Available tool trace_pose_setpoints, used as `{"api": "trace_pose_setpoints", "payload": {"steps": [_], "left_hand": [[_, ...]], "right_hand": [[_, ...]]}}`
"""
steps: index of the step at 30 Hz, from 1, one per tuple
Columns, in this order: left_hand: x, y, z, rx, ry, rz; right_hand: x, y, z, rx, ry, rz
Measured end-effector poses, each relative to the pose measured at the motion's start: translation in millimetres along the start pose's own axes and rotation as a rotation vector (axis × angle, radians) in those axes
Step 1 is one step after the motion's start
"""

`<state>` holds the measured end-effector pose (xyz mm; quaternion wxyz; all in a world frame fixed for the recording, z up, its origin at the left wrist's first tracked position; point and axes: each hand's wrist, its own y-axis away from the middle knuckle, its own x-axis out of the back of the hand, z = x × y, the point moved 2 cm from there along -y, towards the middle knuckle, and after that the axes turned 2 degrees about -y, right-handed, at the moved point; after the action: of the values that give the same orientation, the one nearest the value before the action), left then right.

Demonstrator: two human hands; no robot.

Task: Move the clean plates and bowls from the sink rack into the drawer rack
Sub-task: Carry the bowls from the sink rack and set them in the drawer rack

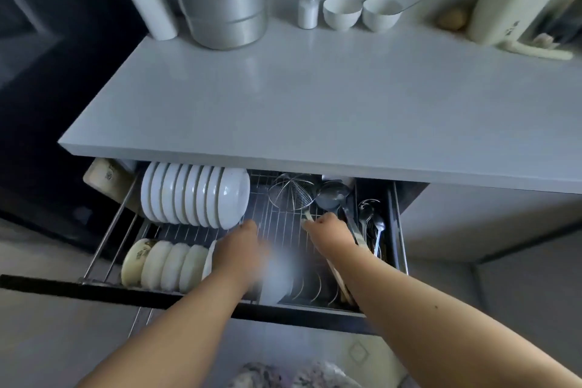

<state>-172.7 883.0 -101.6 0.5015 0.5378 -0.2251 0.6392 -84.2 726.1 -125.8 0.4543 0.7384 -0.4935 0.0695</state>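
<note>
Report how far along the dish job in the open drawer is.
Looks done: a back row of white plates and a front row of bowls stand in the drawer rack. In hand: the left hand is at a blurred white dish in the front slots; the right hand grips a strainer handle. Left: unknown, since the sink rack is out of view.

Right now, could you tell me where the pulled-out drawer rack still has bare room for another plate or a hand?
Bare wire grid lies between the upright white plates and the wire skimmer; both hands reach in there. Empty plate slots remain front-centre, between the left forearm and the right forearm. It is crowded at the front-left bowls and the right-side ladle and spoons.
</note>
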Motion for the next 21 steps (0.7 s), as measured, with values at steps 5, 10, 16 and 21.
{"api": "trace_pose_setpoints", "payload": {"steps": [5,10,16,21], "left_hand": [[17,-9,116,-0.213,0.105,0.009],[17,-2,228,-0.395,0.141,0.0],[-8,27,347,-0.556,0.14,-0.103],[-46,54,438,-0.682,0.092,-0.196]], "right_hand": [[82,22,16,0.104,-0.205,0.164],[172,45,56,0.113,-0.384,0.337],[266,66,135,0.023,-0.581,0.528],[343,90,224,-0.068,-0.589,0.723]]}}
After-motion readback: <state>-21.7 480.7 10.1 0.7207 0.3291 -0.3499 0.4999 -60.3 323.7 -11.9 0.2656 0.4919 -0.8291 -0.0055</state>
